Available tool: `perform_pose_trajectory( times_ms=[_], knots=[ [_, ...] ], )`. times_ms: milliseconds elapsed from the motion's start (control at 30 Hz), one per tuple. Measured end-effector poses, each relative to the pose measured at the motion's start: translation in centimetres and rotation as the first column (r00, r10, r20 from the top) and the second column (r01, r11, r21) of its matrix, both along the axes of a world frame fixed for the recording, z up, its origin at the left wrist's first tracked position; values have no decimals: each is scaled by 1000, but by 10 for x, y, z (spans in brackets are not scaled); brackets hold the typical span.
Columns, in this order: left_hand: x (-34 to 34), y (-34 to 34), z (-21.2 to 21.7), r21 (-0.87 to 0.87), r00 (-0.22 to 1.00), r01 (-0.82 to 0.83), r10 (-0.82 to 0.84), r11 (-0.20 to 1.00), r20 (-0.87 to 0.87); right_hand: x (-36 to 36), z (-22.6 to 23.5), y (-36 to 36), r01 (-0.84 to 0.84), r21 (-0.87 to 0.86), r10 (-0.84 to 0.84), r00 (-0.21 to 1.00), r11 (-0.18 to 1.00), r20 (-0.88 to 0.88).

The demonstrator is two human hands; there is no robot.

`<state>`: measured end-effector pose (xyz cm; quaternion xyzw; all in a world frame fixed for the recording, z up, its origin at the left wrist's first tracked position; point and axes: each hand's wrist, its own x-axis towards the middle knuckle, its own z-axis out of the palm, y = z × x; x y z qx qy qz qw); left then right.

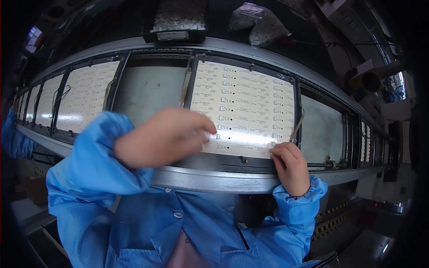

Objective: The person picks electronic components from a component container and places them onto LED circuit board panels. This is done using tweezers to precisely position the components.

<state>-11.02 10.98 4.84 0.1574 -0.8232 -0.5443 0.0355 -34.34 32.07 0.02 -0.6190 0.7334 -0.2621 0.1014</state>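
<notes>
In front of me lies a white printed panel [254, 107] in a dark frame on a conveyor. Small pale pieces [224, 91] sit along two columns of it, beside black dots and fine print. My left hand [167, 136], partly blurred, reaches over the panel's near left part. Its fingers are curled together, and whatever is at their tips is too small to name. Down at the near right corner, my right hand [292, 167] pinches thumb and fingers together at the panel's surface. Something tiny and pale shows at those fingertips, its kind unclear.
Metal rails [214, 181] edge the conveyor. More framed white panels [87, 89] stand to the left, with others far right. Beyond the far rail are a dark bin [174, 38] of small whitish parts and clear plastic bags [263, 27] of similar parts. Thin metal clips [297, 125] flank the panel.
</notes>
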Motion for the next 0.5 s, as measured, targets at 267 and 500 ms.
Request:
perform_pose_trajectory(
  times_ms=[267,500],
  knots=[
    [-6,36,-50,-277,994,-48,20,960,-104,1,12,8,85,-80,-87,996,993,-22],
    [-13,42,-64,-455,989,-111,55,883,-135,-1,7,22,219,-166,-217,976,961,32]
  ],
)
